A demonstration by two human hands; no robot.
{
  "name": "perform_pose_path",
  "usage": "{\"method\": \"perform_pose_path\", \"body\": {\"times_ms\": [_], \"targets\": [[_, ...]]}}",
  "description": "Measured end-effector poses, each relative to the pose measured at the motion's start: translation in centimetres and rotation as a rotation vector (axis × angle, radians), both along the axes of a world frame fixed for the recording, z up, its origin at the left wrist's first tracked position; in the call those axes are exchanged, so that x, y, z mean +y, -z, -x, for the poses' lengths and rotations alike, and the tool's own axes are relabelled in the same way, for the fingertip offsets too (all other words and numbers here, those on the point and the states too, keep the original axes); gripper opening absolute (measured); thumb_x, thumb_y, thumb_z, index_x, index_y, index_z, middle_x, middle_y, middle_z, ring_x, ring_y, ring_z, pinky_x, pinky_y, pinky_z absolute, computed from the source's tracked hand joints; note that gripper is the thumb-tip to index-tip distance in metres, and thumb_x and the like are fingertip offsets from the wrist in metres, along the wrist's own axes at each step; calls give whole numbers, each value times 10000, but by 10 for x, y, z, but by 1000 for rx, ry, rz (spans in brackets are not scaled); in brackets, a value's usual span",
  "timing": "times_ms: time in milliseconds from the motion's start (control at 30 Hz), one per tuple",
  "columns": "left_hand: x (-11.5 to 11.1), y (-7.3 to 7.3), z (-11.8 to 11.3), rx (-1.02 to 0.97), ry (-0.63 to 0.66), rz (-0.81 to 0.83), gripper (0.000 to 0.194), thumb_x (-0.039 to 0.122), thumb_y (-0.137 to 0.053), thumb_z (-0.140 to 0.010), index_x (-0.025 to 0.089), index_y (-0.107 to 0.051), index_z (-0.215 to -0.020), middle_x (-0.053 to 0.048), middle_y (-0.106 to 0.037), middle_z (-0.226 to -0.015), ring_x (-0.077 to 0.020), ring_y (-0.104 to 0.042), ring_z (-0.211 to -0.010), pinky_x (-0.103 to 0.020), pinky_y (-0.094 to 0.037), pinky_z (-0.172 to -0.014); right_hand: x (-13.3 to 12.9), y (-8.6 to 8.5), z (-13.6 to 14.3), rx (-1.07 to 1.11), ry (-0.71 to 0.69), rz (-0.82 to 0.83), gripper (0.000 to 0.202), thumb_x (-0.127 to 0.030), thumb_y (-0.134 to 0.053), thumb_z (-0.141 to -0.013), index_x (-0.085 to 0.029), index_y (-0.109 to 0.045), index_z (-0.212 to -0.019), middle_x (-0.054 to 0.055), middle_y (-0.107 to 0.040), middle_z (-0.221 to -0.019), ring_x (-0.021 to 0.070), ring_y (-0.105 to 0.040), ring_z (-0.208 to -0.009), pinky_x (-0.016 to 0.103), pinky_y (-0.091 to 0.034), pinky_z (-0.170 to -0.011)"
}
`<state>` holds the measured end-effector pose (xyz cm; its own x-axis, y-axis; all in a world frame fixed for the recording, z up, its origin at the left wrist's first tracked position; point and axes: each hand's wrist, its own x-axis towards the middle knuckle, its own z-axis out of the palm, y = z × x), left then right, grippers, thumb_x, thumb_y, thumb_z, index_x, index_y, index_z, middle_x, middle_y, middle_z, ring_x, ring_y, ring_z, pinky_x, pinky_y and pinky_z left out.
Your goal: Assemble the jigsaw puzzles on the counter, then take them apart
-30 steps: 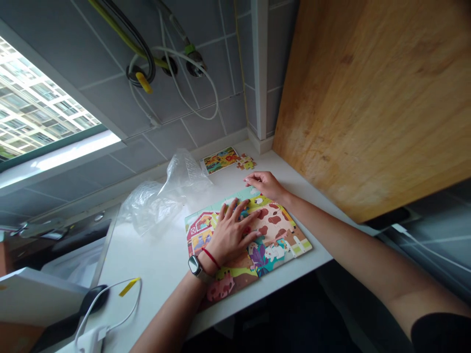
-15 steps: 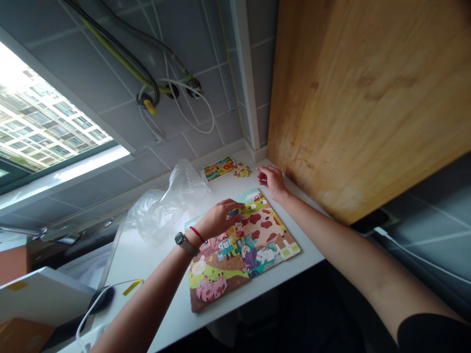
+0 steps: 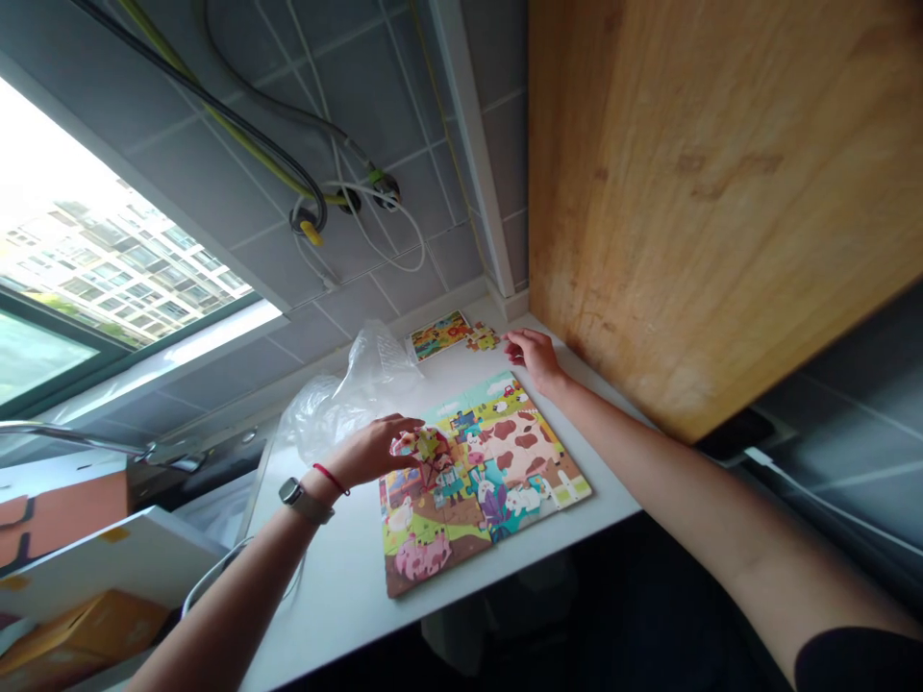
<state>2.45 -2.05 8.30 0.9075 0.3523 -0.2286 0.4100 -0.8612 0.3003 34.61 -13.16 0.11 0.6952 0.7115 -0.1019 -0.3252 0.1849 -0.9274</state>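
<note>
A farm picture puzzle [image 3: 468, 519] with a cow, rabbits and a pig lies on the white table. My left hand [image 3: 379, 448], with a red band and a watch at the wrist, pinches a colourful puzzle piece [image 3: 422, 444] over the puzzle's upper left part. A blue piece [image 3: 462, 420] shows near the puzzle's upper middle. My right hand [image 3: 535, 357] is beyond the puzzle's upper right corner, fingers curled; whether they hold anything is hidden. Beside its fingertips sit several loose joined pieces [image 3: 482, 336], next to a small picture card [image 3: 438, 334].
Crumpled clear plastic [image 3: 353, 384] lies behind my left hand. A wooden board [image 3: 707, 211] rises on the right. Boxes [image 3: 87, 630] and a faucet [image 3: 165, 456] are at the left. Cables hang on the tiled wall behind.
My left hand has moved left and down, and a colourful piece now shows in its fingers. The blue piece it covered is uncovered. My right hand has barely moved; the view has shifted slightly.
</note>
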Motion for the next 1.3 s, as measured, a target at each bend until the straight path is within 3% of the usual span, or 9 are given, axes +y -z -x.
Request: {"method": "perform_pose_path", "body": {"times_ms": [200, 333, 467, 633, 767, 1000, 1300], "targets": [[-6, 14, -6, 4, 29, -27, 406, 465, -724, -912, 315, -695, -1287, -66, -706, -1078, -209, -709, -880, -337, -571, -817, 0, 1, 0, -4, -17, 2, 225, -419, -707, -671, -200, -693, -721, 1, -663, -650, 116, -556, -557, 229, -425, -519], [-1, 16, -15, 14, -5, -68, 359, 465, -785, -856, 227, -713, -1115, -64, -700, -1018, -211, -688, -833, -336, -550, -772, 0, 1, -1, -2, -19, 0, 216, -407, -696, -665, -198, -697, -719, 0, -666, -647, 115, -561, -558, 225, -422, -517], [-4, 16, -23, -25, -34, -121, 362, 467, -837, -796, 208, -682, -995, -53, -681, -987, -216, -676, -811, -332, -539, -730, 0, 1, -1, -8, -29, -3, 210, -399, -685, -670, -195, -700, -719, -2, -670, -642, 113, -566, -553, 227, -422, -521], [-16, 24, -29, -157, -62, -145, 349, 488, -784, -861, 224, -662, -1055, -62, -673, -1086, -217, -688, -846, -354, -553, -765, 2, 3, -1, -32, -45, 1, 222, -418, -698, -679, -200, -696, -716, -4, -665, -643, 116, -562, -552, 237, -425, -530], [-32, 35, -38, -210, -151, -126, 341, 541, -724, -906, 228, -675, -1034, -61, -695, -1065, -227, -711, -882, -349, -566, -785, 2, 3, 0, -57, -55, 3, 237, -436, -710, -680, -201, -692, -708, -1, -666, -640, 119, -564, -556, 238, -423, -533], [-49, 51, -45, -326, -191, -187, 323, 522, -721, -921, 229, -702, -1055, -68, -696, -1072, -259, -697, -990, -396, -576, -898, 1, 3, 1, -96, -61, 7, 270, -463, -712, -667, -196, -692, -700, 9, -665, -634, 119, -557, -541, 238, -424, -522], [-45, 46, -29, -313, -30, -249, 302, 437, -701, -962, 225, -723, -1175, -88, -727, -1099, -248, -688, -989, -398, -579, -901, 5, 11, 6, -278, -97, 17, 232, -428, -656, -736, -202, -700, -712, -1, -648, -594, 136, -564, -532, 251, -438, -540]]}}
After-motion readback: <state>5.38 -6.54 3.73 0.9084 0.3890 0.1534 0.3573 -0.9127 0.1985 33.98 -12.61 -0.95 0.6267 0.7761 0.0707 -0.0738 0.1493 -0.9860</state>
